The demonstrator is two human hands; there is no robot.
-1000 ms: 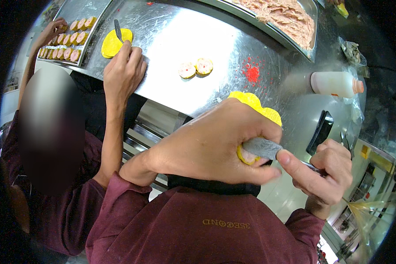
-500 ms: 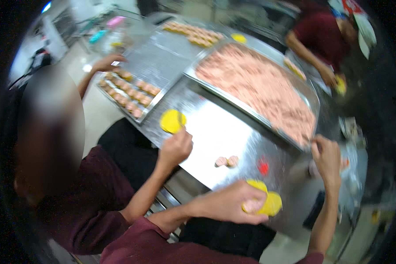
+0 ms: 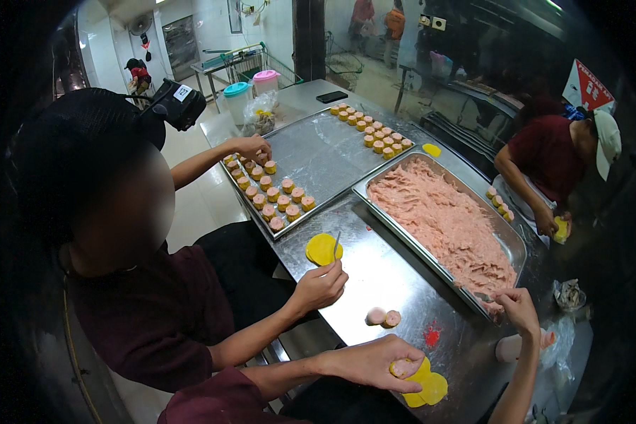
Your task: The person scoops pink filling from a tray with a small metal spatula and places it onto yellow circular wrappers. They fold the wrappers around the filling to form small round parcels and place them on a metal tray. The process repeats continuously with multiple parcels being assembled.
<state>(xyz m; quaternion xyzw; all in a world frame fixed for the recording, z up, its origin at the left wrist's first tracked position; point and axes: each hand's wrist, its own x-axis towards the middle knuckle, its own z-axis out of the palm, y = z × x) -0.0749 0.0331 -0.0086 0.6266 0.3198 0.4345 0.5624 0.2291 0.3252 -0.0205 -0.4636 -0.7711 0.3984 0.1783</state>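
Observation:
My left hand (image 3: 374,362) curls around a small open-topped dumpling (image 3: 401,368) with pink filling. Just beyond its fingers lie round yellow wrappers (image 3: 431,389) at the table's near edge. At the near right corner of a deep metal tray (image 3: 417,258), my right hand (image 3: 519,311) grips a small metal spatula (image 3: 484,297), its tip at the pink minced meat (image 3: 442,219). Two dumplings (image 3: 383,317) stand on the steel table between my left hand and the tray.
A co-worker at left holds a thin tool by yellow wrappers (image 3: 324,249) and reaches to a flat tray (image 3: 297,152) bearing rows of dumplings. Another person (image 3: 555,169) works at far right. A red smear (image 3: 432,335) marks the table; a cup (image 3: 509,348) stands near my right forearm.
The view has swung upward, so the table sits lower and is sharper. My left hand stays around the dumpling; my right hand remains with the spatula at the meat tray's corner.

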